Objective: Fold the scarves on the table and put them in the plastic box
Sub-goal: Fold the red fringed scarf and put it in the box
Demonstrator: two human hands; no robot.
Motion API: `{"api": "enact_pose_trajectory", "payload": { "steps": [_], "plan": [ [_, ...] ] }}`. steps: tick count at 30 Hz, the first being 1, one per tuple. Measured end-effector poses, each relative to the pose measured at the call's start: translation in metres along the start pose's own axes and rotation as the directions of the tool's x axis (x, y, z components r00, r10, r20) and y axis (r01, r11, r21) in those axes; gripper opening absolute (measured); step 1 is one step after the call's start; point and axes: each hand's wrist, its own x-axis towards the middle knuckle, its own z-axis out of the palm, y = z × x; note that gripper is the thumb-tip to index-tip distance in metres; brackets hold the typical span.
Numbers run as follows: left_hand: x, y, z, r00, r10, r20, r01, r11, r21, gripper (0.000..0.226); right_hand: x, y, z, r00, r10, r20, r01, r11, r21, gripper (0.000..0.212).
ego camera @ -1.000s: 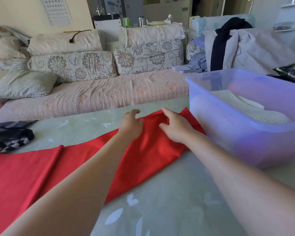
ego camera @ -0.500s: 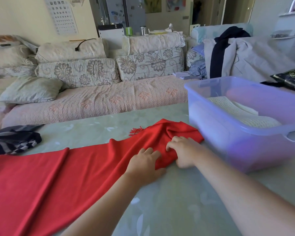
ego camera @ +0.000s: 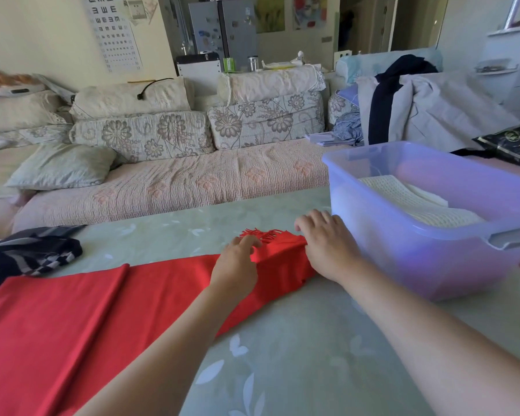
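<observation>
A long red scarf (ego camera: 102, 310) lies across the pale green table (ego camera: 297, 355) from the lower left to the middle, its fringed end (ego camera: 263, 235) by the box. My left hand (ego camera: 237, 262) has its fingers curled over the cloth just behind the fringe. My right hand (ego camera: 327, 244) grips the scarf's right end, with the cloth bunched up between the two hands. To the right stands the translucent blue plastic box (ego camera: 403, 256), and a folded cream knitted scarf (ego camera: 418, 202) lies inside it. A dark checked scarf (ego camera: 27, 253) lies crumpled at the table's left edge.
A sofa (ego camera: 177, 184) with flowered cushions runs along the far side of the table. Clothes are heaped on a chair (ego camera: 433, 109) behind the box. A black bag (ego camera: 511, 142) lies at the far right. The box stands right beside my right hand.
Both hands have shifted on the scarf's end, and the fringe now shows past my left fingers. My view has tilted up a little.
</observation>
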Motion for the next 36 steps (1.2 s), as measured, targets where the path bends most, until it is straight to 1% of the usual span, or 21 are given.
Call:
{"api": "enact_pose_trajectory", "payload": {
  "steps": [1,3,5,6,7,9,10,12,14,20,22,24,26,27,28,30,31,32,33,34,36],
  "plan": [
    [-0.004,-0.002,0.003,0.998,0.057,-0.030,-0.055,0.997,0.045,0.043,-0.001,-0.002,0.003,0.999,-0.002,0.053,0.003,1.000,-0.011,0.029],
    [-0.014,-0.004,0.010,0.984,0.176,-0.005,-0.175,0.983,0.055,0.037,-0.005,-0.003,0.007,0.984,-0.015,0.178,-0.004,0.995,0.103,0.022],
    [-0.025,-0.002,0.018,0.970,0.221,0.102,-0.226,0.973,0.044,0.024,-0.009,-0.001,0.009,0.947,-0.028,0.321,-0.047,0.974,0.223,0.017],
    [-0.029,-0.001,0.022,0.962,0.223,0.159,-0.238,0.967,0.085,0.021,-0.012,0.000,0.010,0.930,-0.040,0.365,-0.058,0.965,0.254,0.015],
    [-0.032,-0.003,0.026,0.956,0.216,0.198,-0.247,0.958,0.144,0.026,-0.015,0.001,0.010,0.918,-0.055,0.393,-0.058,0.962,0.269,0.017],
    [-0.033,-0.008,0.032,0.962,0.174,0.211,-0.215,0.958,0.189,0.038,-0.020,0.005,0.015,0.905,-0.071,0.420,-0.027,0.975,0.222,0.036],
    [-0.032,-0.009,0.033,0.968,0.169,0.186,-0.201,0.965,0.170,0.036,-0.021,0.006,0.017,0.907,-0.060,0.417,-0.036,0.975,0.219,0.041],
    [-0.027,-0.009,0.035,0.974,0.177,0.144,-0.199,0.968,0.153,0.024,-0.021,0.008,0.021,0.919,-0.014,0.394,-0.094,0.963,0.253,0.035],
    [-0.026,-0.007,0.034,0.980,0.158,0.124,-0.175,0.973,0.147,0.025,-0.017,0.010,0.021,0.927,-0.009,0.375,-0.097,0.959,0.265,0.025],
    [-0.033,0.009,0.021,0.989,0.150,-0.012,-0.149,0.989,0.016,0.018,-0.019,0.014,0.005,0.920,-0.003,0.391,-0.106,0.961,0.256,0.025],
    [-0.042,0.023,0.015,0.988,0.155,0.022,-0.154,0.987,-0.039,0.015,-0.026,0.016,-0.010,0.926,-0.003,0.377,-0.064,0.984,0.167,0.032],
    [-0.054,0.040,0.011,0.977,0.186,0.103,-0.175,0.978,-0.114,0.012,-0.033,0.014,-0.033,0.937,-0.052,0.346,0.027,0.997,0.077,0.028],
    [-0.067,0.057,0.005,0.938,0.214,0.271,-0.168,0.969,-0.183,0.014,-0.039,0.006,-0.058,0.917,-0.089,0.389,0.103,0.995,-0.015,0.021],
    [-0.073,0.064,0.004,0.893,0.225,0.390,-0.166,0.970,-0.180,0.015,-0.042,0.001,-0.069,0.887,-0.067,0.456,0.108,0.992,-0.063,0.018],
    [-0.079,0.069,0.003,0.830,0.223,0.512,-0.162,0.973,-0.162,0.014,-0.044,-0.004,-0.079,0.833,-0.015,0.554,0.086,0.991,-0.102,0.014],
    [-0.089,0.073,0.002,0.704,0.191,0.685,-0.111,0.981,-0.159,0.012,-0.052,-0.016,-0.093,0.636,0.112,0.764,-0.030,0.992,-0.121,0.013],
    [-0.093,0.073,0.003,0.676,0.186,0.713,-0.067,0.979,-0.192,0.016,-0.057,-0.022,-0.097,0.529,0.162,0.833,-0.104,0.987,-0.125,0.018],
    [-0.096,0.072,0.003,0.687,0.188,0.702,-0.024,0.971,-0.236,0.018,-0.061,-0.028,-0.100,0.470,0.187,0.863,-0.151,0.980,-0.129,0.021],
    [-0.098,0.070,0.003,0.731,0.191,0.655,-0.009,0.963,-0.271,0.018,-0.063,-0.033,-0.101,0.472,0.189,0.861,-0.157,0.979,-0.128,0.020],
    [-0.099,0.067,0.004,0.795,0.197,0.574,-0.035,0.959,-0.281,0.018,-0.063,-0.035,-0.099,0.537,0.174,0.826,-0.135,0.984,-0.120,0.019],
    [-0.096,0.057,0.008,0.905,0.217,0.366,-0.144,0.966,-0.216,0.019,-0.058,-0.038,-0.090,0.735,0.117,0.667,-0.108,0.993,-0.054,0.016]
  ]
}}
